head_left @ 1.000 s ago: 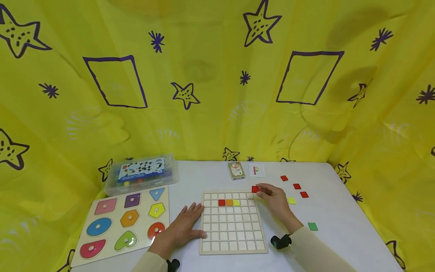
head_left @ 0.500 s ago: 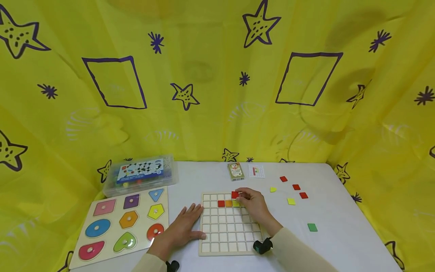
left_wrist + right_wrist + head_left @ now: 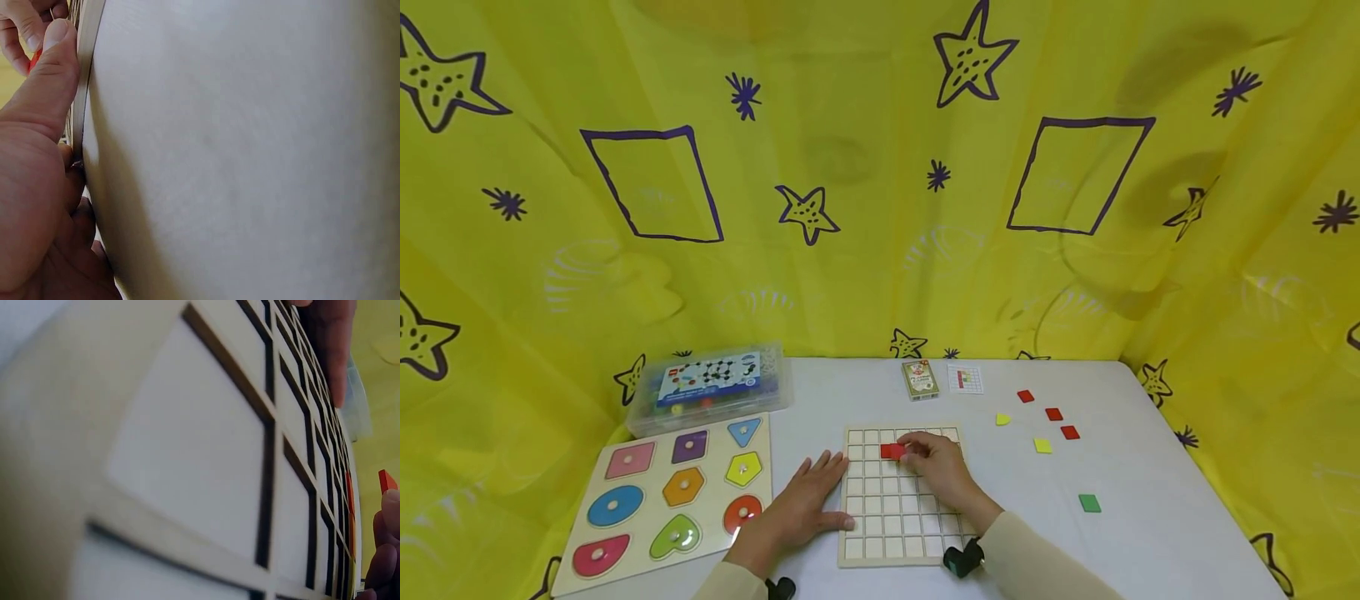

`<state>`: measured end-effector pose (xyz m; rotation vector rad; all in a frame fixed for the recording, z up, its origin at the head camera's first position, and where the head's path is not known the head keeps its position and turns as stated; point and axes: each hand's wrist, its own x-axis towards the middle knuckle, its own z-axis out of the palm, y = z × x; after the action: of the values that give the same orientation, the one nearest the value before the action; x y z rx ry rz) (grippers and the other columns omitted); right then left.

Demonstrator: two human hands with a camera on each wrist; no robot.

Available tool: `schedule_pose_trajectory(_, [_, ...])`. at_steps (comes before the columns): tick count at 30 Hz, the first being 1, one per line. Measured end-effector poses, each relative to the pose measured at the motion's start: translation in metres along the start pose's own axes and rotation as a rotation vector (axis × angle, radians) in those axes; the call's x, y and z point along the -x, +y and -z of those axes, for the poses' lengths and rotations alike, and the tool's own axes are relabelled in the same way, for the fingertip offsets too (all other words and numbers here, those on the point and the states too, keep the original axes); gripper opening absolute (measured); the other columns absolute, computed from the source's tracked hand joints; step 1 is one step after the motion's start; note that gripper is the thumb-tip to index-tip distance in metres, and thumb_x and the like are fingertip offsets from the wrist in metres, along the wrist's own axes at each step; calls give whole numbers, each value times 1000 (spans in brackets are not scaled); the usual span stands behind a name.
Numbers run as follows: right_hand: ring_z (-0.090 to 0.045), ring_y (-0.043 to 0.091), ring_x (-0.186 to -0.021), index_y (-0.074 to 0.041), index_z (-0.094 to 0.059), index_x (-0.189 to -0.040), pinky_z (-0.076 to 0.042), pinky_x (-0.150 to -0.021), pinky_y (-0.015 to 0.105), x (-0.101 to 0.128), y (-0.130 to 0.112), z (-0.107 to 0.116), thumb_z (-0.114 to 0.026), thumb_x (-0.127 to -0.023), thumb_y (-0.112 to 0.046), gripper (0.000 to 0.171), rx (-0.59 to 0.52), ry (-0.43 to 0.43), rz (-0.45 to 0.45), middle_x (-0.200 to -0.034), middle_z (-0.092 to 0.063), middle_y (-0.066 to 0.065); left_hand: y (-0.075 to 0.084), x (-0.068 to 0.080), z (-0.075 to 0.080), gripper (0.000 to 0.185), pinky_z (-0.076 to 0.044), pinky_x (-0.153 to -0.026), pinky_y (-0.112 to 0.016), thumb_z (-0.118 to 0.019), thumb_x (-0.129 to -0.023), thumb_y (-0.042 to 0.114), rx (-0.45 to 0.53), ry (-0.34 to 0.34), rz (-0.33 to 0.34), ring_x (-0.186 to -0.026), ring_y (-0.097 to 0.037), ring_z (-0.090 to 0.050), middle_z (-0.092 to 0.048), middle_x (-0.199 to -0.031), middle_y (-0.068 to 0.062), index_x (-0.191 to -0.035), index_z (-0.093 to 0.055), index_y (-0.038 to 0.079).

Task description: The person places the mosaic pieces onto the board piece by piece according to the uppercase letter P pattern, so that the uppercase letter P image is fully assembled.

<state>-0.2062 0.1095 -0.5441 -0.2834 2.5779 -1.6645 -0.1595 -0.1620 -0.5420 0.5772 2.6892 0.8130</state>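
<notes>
My right hand (image 3: 942, 468) pinches a red square tile (image 3: 387, 480) just above the wooden grid board (image 3: 904, 560). In the head view the held tile overlaps a red tile (image 3: 886, 451) lying in the second row from the back. Beside that one, an orange tile (image 3: 352, 534) and a yellow tile (image 3: 350, 570) show in the right wrist view; the hand covers them in the head view. My left hand (image 3: 805, 498) lies with straight, spread fingers along the board's left edge, its thumb over the rim.
Loose red tiles (image 3: 1054, 414), yellow tiles (image 3: 1042, 446) and a green tile (image 3: 1089, 503) lie right of the board. Behind it are a card box (image 3: 921, 379) and a printed grid card (image 3: 966, 379). A knobbed shape puzzle (image 3: 647, 467) and a clear plastic case (image 3: 711, 387) occupy the left.
The right hand has carried the red tile leftward and nearer, from the board's back right corner to the second row. A yellow piece behind the hand came into view. The left hand stays put.
</notes>
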Motion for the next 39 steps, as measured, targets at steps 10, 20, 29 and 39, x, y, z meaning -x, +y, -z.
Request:
schedule_pose_trajectory(10, [-56, 10, -81, -11, -79, -108, -50, -72, 22, 6, -1, -9, -81, -90, -6, 19, 128, -25, 58, -87, -68, -3, 1, -1, 0, 103, -11, -132, -64, -79, -86, 57, 5, -3, -1, -162, -40, -21, -34, -171, -14, -163, -37, 3])
schedule_pose_trajectory(20, [-56, 10, -82, -12, -79, -106, -50, -73, 25, 5, 1, -13, -82, -89, -7, 19, 249, -44, 97, -88, -69, -6, 0, -2, -1, 104, -11, -132, -63, -80, -85, 58, 0, 5, 1, -162, -39, -21, -34, -172, -14, -163, -37, 4])
schedule_pose_trajectory(29, [-63, 11, -92, -12, -82, -108, -57, -82, 31, 6, 0, -12, -83, -89, -10, 19, 280, -72, 92, -112, -78, 3, 0, 0, -1, 102, -13, -131, -64, -79, -87, 56, -20, 12, -33, -161, -41, -23, -35, -170, -18, -162, -38, 1])
schedule_pose_trajectory(39, [-58, 10, -87, -11, -82, -110, -52, -77, 27, 8, -1, -12, -84, -88, -11, 22, 276, -79, 89, -102, -75, 0, 2, 0, 0, 101, -14, -131, -63, -79, -87, 54, -31, 9, -30, -161, -41, -23, -36, -170, -18, -162, -38, 1])
